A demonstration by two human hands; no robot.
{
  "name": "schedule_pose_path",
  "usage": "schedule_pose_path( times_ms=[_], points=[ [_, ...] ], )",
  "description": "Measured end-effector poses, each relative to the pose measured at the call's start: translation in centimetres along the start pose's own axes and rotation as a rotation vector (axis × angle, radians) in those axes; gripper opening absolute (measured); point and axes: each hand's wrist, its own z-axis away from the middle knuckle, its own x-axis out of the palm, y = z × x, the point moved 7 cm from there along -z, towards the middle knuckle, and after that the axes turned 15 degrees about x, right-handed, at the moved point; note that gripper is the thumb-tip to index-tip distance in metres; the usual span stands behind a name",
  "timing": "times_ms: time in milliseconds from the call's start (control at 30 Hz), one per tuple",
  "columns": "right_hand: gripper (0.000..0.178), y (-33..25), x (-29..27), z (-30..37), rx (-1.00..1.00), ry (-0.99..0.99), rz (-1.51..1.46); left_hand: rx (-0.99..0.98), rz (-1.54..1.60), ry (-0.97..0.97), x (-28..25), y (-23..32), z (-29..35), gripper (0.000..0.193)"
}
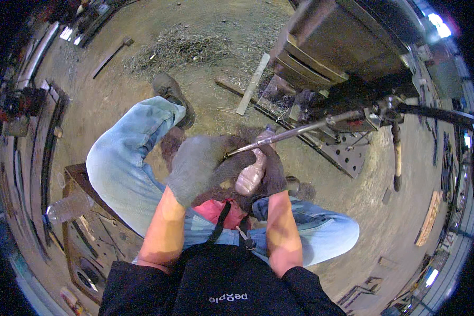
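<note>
A clear plastic bottle (252, 178) with a pinkish tint lies tilted between my hands. My right hand (274, 176), in a dark grey work glove, is closed around its side. My left hand (197, 163), in a lighter grey glove, comes in from the left, its fingers reaching across to the bottle. Blur and shadow hide whether those fingers grip it. A long metal lever rod (300, 128) slants over both gloves, its tip above my left hand's fingers. The rod runs to a hub (388, 108) on the machine at the right.
The heavy metal machine (326, 47) stands at the upper right, with a black bar (440, 113) and a wooden-gripped handle (397, 158). Metal shavings (179, 47) and a flat strip (254, 84) lie ahead. Another clear bottle (71, 207) stands at left by a metal frame (67, 253).
</note>
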Motion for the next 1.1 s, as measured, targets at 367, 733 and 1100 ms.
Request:
schedule_pose_path(
  times_ms=[367,733,1100],
  points=[
    [0.024,1.1,-3.3,-1.6,0.171,-0.181,-0.217,0.047,0.082,0.059,0.2,-0.1,0.0,0.057],
    [0.030,-2.2,1.1,3.7,-0.019,0.099,0.314,0.081,0.092,0.073,1.4,-0.7,0.4,0.058],
    [0.023,2.7,-3.8,-1.5,0.126,-0.264,-0.409,0.069,0.088,0.042,1.0,-0.4,0.3,0.057]
  ],
)
